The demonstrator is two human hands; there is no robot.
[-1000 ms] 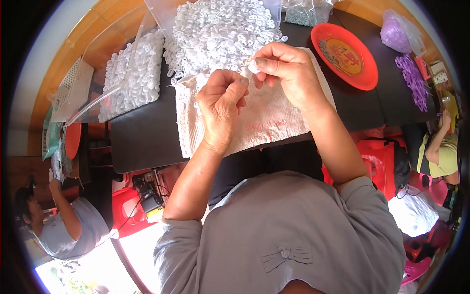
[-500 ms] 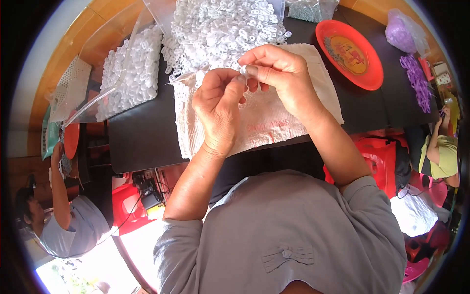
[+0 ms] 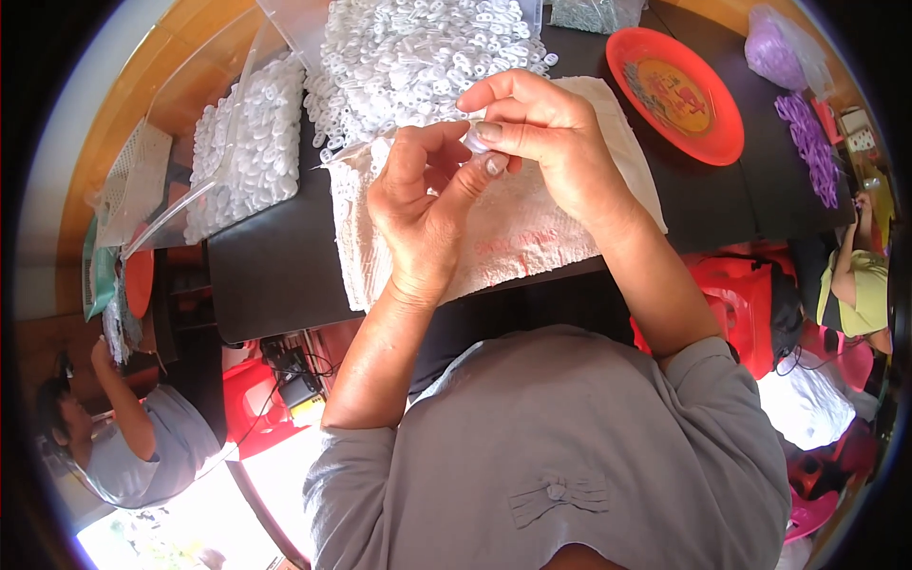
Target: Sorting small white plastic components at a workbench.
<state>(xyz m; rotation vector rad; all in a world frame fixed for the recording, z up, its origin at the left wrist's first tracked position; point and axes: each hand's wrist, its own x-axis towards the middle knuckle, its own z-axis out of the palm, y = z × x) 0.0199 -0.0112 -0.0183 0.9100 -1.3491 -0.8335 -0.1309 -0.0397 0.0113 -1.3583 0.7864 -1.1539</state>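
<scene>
Over a cream towel [image 3: 518,223], my two hands meet around a small white plastic piece [image 3: 475,142]. My right hand [image 3: 560,142] pinches it between thumb and forefinger, its other fingers partly curled. My left hand [image 3: 423,209] is closed against the same piece from the other side, thumb tip at its lower edge. Just beyond my hands lies a big heap of small white oval pieces [image 3: 408,66] with holes in them. Whether a second part is between the fingertips is too small to tell.
Left stands a clear bin of larger white pieces [image 3: 252,142]. A red oval plate [image 3: 727,119] with small grey bits lies right, beyond it purple bands [image 3: 807,142] and a purple-filled bag [image 3: 774,57]. The dark table [image 3: 275,275] ends near my body. Other people sit at both sides.
My left fingers have loosened and lifted a little, and the thumb has shifted right beneath the white piece. The person at left has lowered a hand from the hanging strands.
</scene>
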